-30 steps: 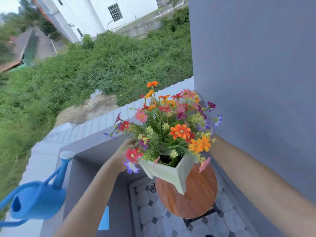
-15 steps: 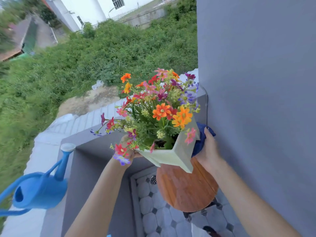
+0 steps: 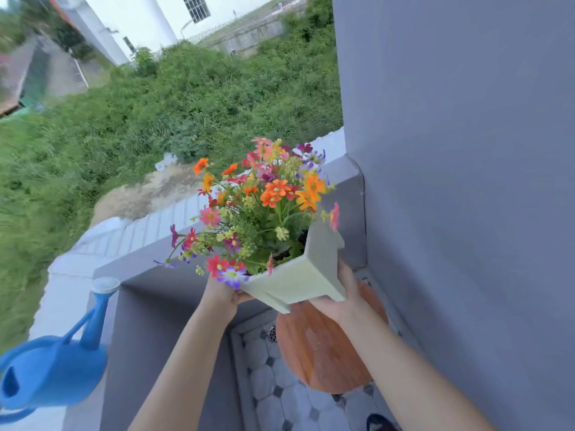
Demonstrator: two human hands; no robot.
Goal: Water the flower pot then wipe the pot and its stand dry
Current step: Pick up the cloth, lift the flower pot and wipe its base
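Note:
A pale green square flower pot (image 3: 298, 281) full of colourful flowers (image 3: 264, 206) is held tilted in the air above a round wooden stand (image 3: 323, 349). The stand's top has a wet sheen. My left hand (image 3: 222, 295) grips the pot's left side under the blooms. My right hand (image 3: 340, 295) grips its lower right corner from beneath. No cloth shows in either hand. A blue watering can (image 3: 53, 368) sits on the parapet ledge at the lower left, apart from both hands.
A grey wall (image 3: 466, 181) stands close on the right. A grey parapet (image 3: 149, 306) runs behind and to the left. The tiled floor (image 3: 273, 390) below has a drain (image 3: 272, 334). A dark shoe tip (image 3: 379, 424) shows at the bottom.
The pot has risen off the stand and swung toward the wall, tilting more. My right hand, which held a blue cloth behind the pot, now sits under its right corner; the cloth is out of sight.

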